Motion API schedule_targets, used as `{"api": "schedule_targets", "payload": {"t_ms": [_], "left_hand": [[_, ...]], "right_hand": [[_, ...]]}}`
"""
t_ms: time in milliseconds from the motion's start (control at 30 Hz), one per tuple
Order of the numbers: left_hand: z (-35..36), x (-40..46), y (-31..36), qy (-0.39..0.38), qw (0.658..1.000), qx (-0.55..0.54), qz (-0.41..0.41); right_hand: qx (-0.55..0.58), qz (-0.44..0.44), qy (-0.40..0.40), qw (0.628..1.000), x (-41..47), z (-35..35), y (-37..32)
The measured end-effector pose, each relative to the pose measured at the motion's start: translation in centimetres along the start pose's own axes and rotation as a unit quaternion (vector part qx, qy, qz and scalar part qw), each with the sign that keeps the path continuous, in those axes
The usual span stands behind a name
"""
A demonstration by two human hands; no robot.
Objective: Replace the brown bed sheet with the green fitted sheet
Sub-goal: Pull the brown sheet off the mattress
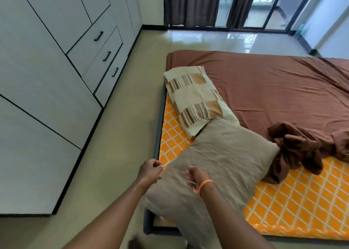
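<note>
Judging by how things lie, the job is at an early stage: the brown bed sheet point(264, 90) is peeled off only the near end of the mattress point(294, 201), whose orange lattice cover shows there, and the loosened part sits bunched in a heap point(302, 146) beside the beige pillow point(217, 163); farther off it lies flat over the bed. Both hands are curled at that pillow's near edge, the left hand point(150, 170) seeming to pinch its corner and the right hand point(196, 177), with an orange band at the wrist, gripping the fabric. A striped cream pillow point(194, 99) lies past it, straddling sheet and bare mattress. Both pillows, it seems, must go before the stripping can finish. No green fitted sheet is in view.
</note>
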State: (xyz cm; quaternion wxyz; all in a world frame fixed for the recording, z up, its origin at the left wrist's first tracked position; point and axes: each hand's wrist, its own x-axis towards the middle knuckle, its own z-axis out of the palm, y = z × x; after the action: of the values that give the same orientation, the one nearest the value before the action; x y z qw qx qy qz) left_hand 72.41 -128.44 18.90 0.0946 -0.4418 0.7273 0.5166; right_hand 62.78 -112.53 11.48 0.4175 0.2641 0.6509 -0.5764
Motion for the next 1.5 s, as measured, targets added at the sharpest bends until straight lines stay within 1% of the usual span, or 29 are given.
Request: {"api": "schedule_targets", "payload": {"t_ms": [67,167,367,467,533,600,667,800,967,1033,1133,1200,1267,1333,1400,1500], "left_hand": [[-1.9,2.0,-0.1,0.002,1.000,-0.027,-0.006],[-4.7,6.1,0.0,-0.023,0.999,-0.034,-0.004],[-11.0,17.6,0.1,-0.116,0.993,-0.032,-0.017],[-14.6,22.1,1.3,-0.153,0.988,-0.014,-0.018],[-16.4,23.9,2.4,-0.166,0.986,-0.014,-0.020],[-17.6,25.8,3.9,-0.176,0.984,-0.023,-0.031],[-18.0,27.4,5.4,-0.188,0.981,-0.024,-0.028],[-18.4,30.4,9.0,-0.214,0.976,-0.024,-0.010],[-19.5,35.2,13.2,-0.222,0.975,0.010,0.010],[-19.8,38.1,15.4,-0.210,0.977,0.017,0.015],[-19.1,43.9,19.4,-0.192,0.981,0.023,0.014],[-18.3,48.0,22.1,-0.176,0.984,0.035,0.011],[-17.2,52.3,24.7,-0.159,0.986,0.053,0.000],[-16.2,56.2,27.3,-0.146,0.986,0.073,-0.015],[-14.8,60.2,30.3,-0.136,0.987,0.086,-0.020],[-12.7,65.9,34.4,-0.141,0.983,0.117,0.004]], "right_hand": [[0.007,0.001,0.010,1.000,0.6,1.9,-1.1],[0.019,0.008,0.032,0.999,1.9,5.1,-2.7],[0.073,0.031,0.109,0.991,5.7,14.4,-5.0],[0.137,0.060,0.117,0.982,6.4,19.7,-7.1],[0.182,0.056,0.108,0.976,6.3,22.4,-8.7],[0.202,0.042,0.110,0.972,6.3,24.5,-10.3],[0.188,0.026,0.129,0.973,6.4,25.5,-11.5],[0.116,0.013,0.183,0.976,7.9,25.9,-13.5],[0.099,0.000,0.239,0.966,11.5,26.3,-18.3],[0.039,-0.040,0.262,0.963,13.9,26.9,-21.3],[-0.139,-0.101,0.293,0.941,19.4,27.7,-27.3],[-0.259,-0.122,0.305,0.908,23.7,28.2,-31.7],[-0.356,-0.136,0.298,0.875,28.5,28.8,-36.0],[-0.438,-0.127,0.292,0.840,32.5,29.1,-39.6],[-0.506,-0.103,0.273,0.812,36.2,28.9,-42.2],[-0.583,-0.091,0.256,0.765,41.2,28.2,-44.3]]}}
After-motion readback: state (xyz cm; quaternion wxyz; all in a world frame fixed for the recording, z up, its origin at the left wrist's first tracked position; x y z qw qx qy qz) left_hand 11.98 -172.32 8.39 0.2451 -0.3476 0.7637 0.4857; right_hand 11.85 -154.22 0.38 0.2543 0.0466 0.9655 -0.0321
